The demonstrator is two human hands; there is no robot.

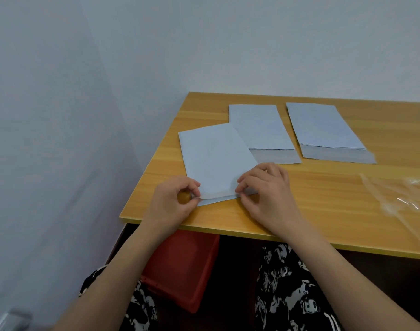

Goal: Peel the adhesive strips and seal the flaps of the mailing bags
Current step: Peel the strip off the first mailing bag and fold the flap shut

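I see the nearest pale matte mailing bag (216, 158) lying flat at the wooden table's (323, 211) left front corner. My left hand (173, 201) pinches its thin strip (218, 194); my right hand (266, 192) pinches the flap beside it. Behind lie two more bags (259, 127), and crinkled clear plastic (400, 197) sits further right.

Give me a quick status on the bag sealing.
Both hands, left and right, pinching nearest bag's flap edge. Two other bags unsealed. Nothing in the way.

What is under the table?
Under the table edge sit a red bin and the person's black-and-white patterned lap. Further back is dark, hidden by the tabletop.
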